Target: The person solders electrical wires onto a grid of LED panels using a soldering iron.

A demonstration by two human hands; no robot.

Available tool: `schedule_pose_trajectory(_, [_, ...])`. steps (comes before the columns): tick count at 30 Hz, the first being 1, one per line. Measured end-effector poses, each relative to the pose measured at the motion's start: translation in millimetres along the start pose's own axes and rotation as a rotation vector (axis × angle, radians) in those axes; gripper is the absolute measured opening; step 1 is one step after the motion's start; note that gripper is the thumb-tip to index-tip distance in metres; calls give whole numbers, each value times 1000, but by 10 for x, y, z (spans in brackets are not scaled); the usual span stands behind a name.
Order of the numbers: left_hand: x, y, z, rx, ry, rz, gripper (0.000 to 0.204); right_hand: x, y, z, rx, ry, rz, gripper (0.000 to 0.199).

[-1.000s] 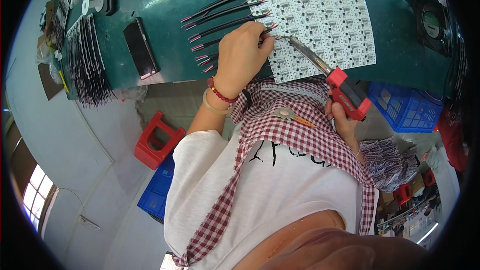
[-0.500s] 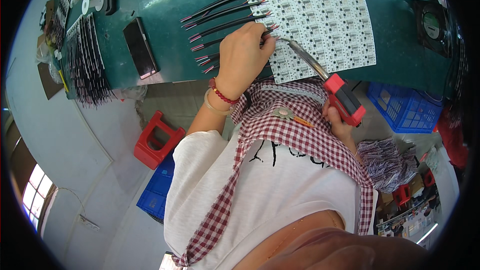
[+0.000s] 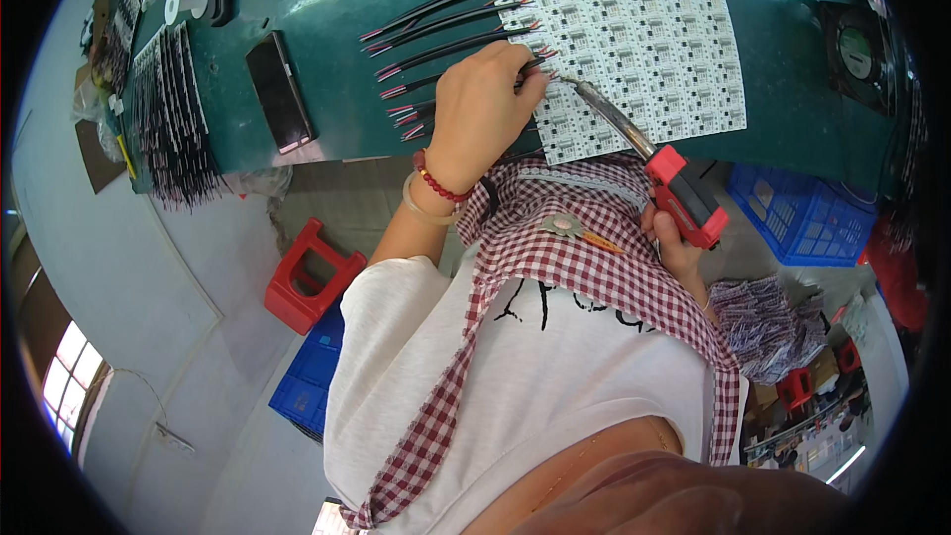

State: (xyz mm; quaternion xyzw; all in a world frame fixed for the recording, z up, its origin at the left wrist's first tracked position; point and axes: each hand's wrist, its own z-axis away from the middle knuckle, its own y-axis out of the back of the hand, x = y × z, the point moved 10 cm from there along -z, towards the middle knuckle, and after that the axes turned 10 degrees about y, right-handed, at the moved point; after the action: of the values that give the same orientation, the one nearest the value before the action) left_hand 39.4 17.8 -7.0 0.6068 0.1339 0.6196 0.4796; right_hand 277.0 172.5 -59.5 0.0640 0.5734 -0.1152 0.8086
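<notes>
Head view, the only one here: the left hand [image 3: 482, 104] is curled down on the green surface [image 3: 327, 0], fingertips pinching a black wire [image 3: 451, 43] right at the left edge of the white LED circuit panel [image 3: 634, 40]. That wire's long axis runs left to right, slightly uphill toward the far side, stripped red end pointing left, other end meeting the panel under the fingers.

The right hand [image 3: 679, 243] is wrapped around the red handle of a soldering iron [image 3: 644, 154], nearer the body. The iron's shaft runs diagonally up and left, tip pointing at the left fingertips, pretty much touching that joint. More wires lie fanned out parallel just left of it.
</notes>
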Motion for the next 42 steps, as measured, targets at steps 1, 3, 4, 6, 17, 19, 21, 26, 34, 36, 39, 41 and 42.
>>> schedule_pose_trajectory(1, [-4,-11,-5,-9,5,-15,18,7,16,2,21,9,-1,13])
schedule_pose_trajectory(3, [2,-22,-2,-17,10,-30,18,40,42,8,41,18,-2,13])
schedule_pose_trajectory(4, [5,-12,10,-8,19,-40,18,46,40,6,18,39,28,14])
schedule_pose_trajectory(6, [3,-13,17,0,29,-49,18,33,23,3,-4,58,59,15])
schedule_pose_trajectory(17, [31,-9,24,31,14,-77,19,16,38,70,84,52,-54,18])
schedule_pose_trajectory(19, [19,-10,32,31,23,-86,19,-16,34,50,72,55,-76,21])
schedule_pose_trajectory(21, [2,-14,34,29,30,-95,19,-37,25,32,64,59,-99,25])
schedule_pose_trajectory(26, [-28,19,73,9,-17,115,16,-131,15,-13,57,110,-110,27])
schedule_pose_trajectory(34, [31,370,264,301,-87,251,12,-178,90,3,114,127,-157,25])
schedule_pose_trajectory(36, [-86,262,271,159,172,385,13,-177,124,18,147,133,-182,24])
schedule_pose_trajectory(39, [-16,20,264,33,58,190,13,-166,145,36,101,149,-202,24])
schedule_pose_trajectory(41, [1,-33,276,46,36,117,12,-106,127,56,26,122,-138,22])
schedule_pose_trajectory(42, [-10,-36,278,67,49,98,12,-117,128,59,32,120,-137,22])
